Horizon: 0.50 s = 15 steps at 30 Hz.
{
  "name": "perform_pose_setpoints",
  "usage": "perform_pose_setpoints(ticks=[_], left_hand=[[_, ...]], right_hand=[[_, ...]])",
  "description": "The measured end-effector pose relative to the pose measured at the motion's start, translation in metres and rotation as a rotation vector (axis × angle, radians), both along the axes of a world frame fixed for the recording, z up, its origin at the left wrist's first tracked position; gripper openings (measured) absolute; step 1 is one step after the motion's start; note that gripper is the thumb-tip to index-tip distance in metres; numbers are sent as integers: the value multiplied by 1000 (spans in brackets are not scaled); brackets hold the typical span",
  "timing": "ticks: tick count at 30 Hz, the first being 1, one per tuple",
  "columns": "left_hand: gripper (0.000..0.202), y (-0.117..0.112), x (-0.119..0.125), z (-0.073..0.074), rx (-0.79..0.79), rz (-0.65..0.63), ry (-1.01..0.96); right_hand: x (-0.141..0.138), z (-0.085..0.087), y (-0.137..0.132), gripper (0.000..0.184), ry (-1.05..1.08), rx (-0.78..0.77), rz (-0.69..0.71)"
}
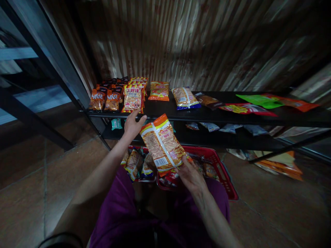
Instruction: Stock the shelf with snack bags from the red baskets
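My right hand [190, 174] grips the lower edge of an orange and clear snack bag [162, 144], back side up with its barcode showing, held above a red basket [222, 172]. My left hand [132, 125] reaches forward with fingers spread, its tips at the front edge of the black shelf [165, 113], just below a yellow-red snack bag [133, 98]. It holds nothing.
The top shelf carries rows of snack bags: orange ones [104, 100] at the left, a blue-edged one [184, 98], green and red flat packs [258, 101] at the right. A lower shelf [232, 137] holds small packets. The red basket contains several bags. Corrugated metal wall behind.
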<state>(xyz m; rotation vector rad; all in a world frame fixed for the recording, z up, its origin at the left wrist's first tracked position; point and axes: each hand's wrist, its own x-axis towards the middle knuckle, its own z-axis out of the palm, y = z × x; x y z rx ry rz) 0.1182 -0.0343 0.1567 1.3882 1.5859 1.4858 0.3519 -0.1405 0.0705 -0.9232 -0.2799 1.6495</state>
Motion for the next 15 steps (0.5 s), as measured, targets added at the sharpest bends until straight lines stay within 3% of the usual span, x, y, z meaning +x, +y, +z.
perform_pose_setpoints(ticks=[2,5,11,15], left_hand=[[34,5,1,7,-100,-232,77],[26,4,12,10,-324,-476,-57],[22,-1,28,10,-366,-327,-254],[24,3,26,12,-381,-347,-289]], right_hand=[[-3,3,-2,28,-17,25,21],[-6,7,-4,30,-79,77,56],[-2,7,-4,21,-80,102,60],[-2,6,-4,15,-52,93,38]])
